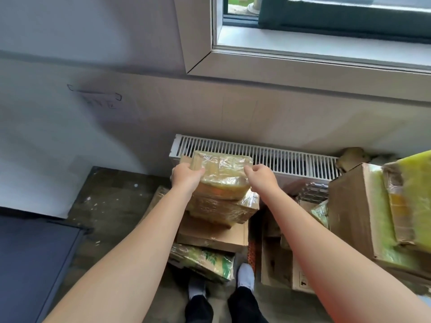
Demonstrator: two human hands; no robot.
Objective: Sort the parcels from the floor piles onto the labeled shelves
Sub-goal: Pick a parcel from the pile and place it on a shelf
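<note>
The film-wrapped parcel (pixel 224 176) sits between both hands at the top of a floor stack. Its long axis runs from one hand to the other, and its broad face is tipped up toward the person. The left hand (pixel 186 177) grips its left end, fingers curled round the edge. The right hand (pixel 262 177) pinches its right top corner. Below the hands lies a second wrapped parcel (pixel 224 210); it may be touching the first, but the view is unclear. Under that is a flat cardboard box (pixel 210 234). Just beyond the fingers runs a white radiator (pixel 279 157).
</note>
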